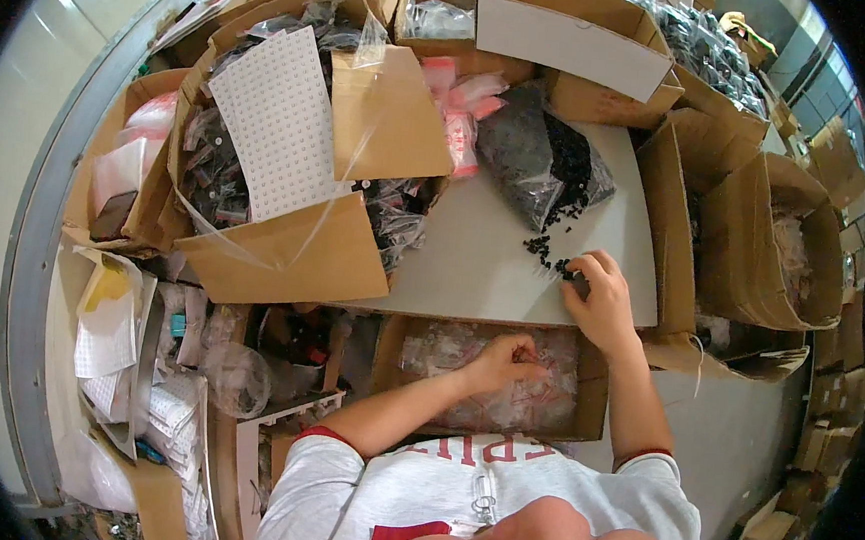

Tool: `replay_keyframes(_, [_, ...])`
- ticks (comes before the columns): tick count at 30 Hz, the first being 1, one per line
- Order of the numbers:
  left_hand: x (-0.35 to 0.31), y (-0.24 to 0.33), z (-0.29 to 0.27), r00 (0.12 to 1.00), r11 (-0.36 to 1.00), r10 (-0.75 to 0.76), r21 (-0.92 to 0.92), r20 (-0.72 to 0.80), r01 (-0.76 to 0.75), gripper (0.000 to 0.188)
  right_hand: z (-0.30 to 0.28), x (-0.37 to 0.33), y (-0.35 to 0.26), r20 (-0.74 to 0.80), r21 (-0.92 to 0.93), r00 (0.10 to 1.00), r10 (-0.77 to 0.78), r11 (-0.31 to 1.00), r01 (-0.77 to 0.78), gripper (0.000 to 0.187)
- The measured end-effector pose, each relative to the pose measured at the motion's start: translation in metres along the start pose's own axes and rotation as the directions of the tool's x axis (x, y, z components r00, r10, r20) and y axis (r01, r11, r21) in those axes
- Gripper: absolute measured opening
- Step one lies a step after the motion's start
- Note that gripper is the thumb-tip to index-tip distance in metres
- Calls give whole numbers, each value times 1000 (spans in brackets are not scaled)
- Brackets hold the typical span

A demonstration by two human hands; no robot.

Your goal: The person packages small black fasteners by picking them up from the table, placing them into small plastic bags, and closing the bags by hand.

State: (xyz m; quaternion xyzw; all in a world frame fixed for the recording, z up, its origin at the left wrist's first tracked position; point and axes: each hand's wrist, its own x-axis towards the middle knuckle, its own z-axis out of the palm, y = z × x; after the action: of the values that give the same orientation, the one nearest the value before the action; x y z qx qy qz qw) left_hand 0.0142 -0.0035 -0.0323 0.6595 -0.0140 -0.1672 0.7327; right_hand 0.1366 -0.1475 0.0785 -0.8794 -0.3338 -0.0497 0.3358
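Observation:
My right hand (601,294) rests on the pale tabletop (463,257), its fingers curled against something dark at the edge of some loose small black parts (538,245). What exactly it grips is too small to make out. These parts trail from the mouth of a clear plastic bag (521,156) lying tipped on its side, full of the same black pieces. Nearer to me, my left hand (508,366) is closed over a cardboard box (388,367) of small clear plastic bags with red lines (446,356). Its curled fingers hide whatever is between them.
A large open carton (273,259) of bagged dark parts, with a white dotted sheet (277,124) on top, stands left. Pink-edged bags (459,131) lie behind the table's middle. Tall cartons (672,217) line the right side, and a long box (574,44) stands at the back.

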Motion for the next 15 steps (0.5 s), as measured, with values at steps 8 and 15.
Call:
replay_keyframes(8, [9,-15,5,1000,993,9,115,13,-10,34,5,-7,9,-104,64,994,42,997,-36,27])
replay_keyframes(15, [17,14,8,991,976,-131,176,24,125,34,5,-5,8,-112,-7,994,-5,1000,4,30])
